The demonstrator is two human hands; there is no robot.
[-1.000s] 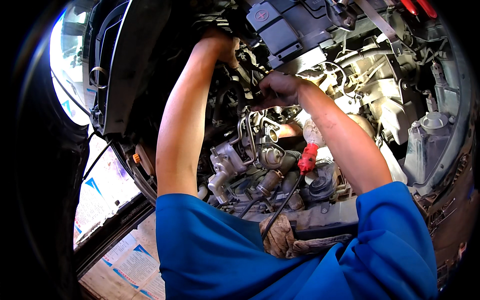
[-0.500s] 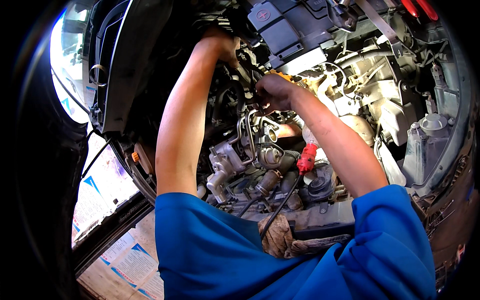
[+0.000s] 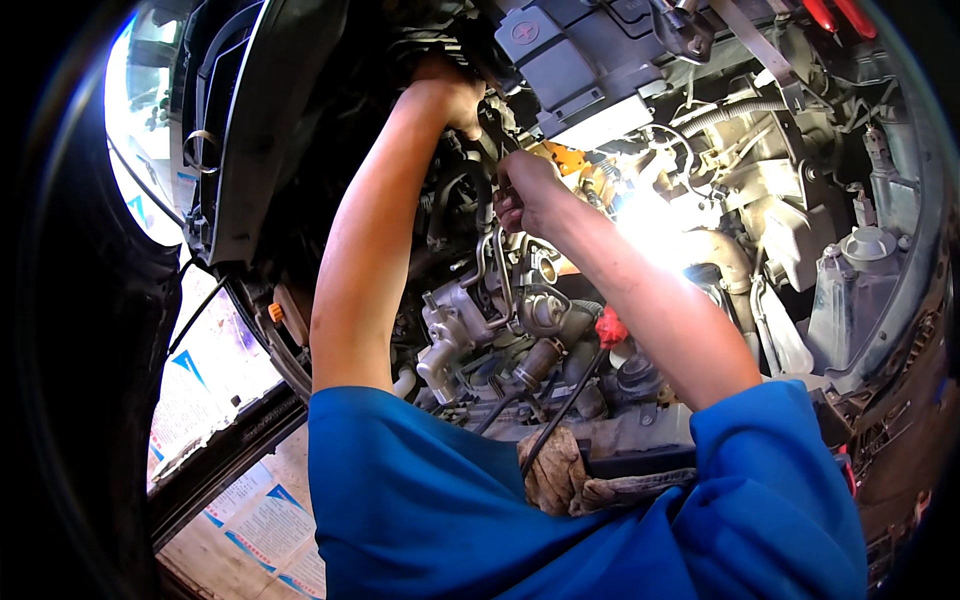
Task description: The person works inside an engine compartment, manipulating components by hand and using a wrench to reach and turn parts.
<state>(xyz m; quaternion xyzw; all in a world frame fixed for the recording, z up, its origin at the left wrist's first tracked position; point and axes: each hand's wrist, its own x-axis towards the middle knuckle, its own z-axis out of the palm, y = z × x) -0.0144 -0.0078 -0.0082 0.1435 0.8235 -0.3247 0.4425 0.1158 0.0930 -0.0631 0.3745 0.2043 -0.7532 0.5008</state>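
I am leaning over an open engine bay, both arms in blue sleeves. My left hand (image 3: pixel 450 92) reaches up into a dark gap under the grey battery box (image 3: pixel 585 55); its fingers curl out of sight, so what they touch is hidden. My right hand (image 3: pixel 522 192) is clenched just below it, over bent metal pipes (image 3: pixel 497 262), and grips a thin dark tool (image 3: pixel 496 150) that runs up toward the left hand. A silver cast engine part (image 3: pixel 448 328) sits below the pipes.
A work lamp with a red handle (image 3: pixel 608 326) lies under my right forearm and throws a bright glare (image 3: pixel 655 215). A dirty rag (image 3: pixel 555 470) lies on the front edge. A translucent reservoir (image 3: pixel 862 262) stands at right. Printed sheets (image 3: pixel 215 370) cover the floor at left.
My right hand has moved left and up, closer to the left hand, and turned into a tighter fist. The forearm now covers most of the lamp and the glare has grown. The left hand barely moved.
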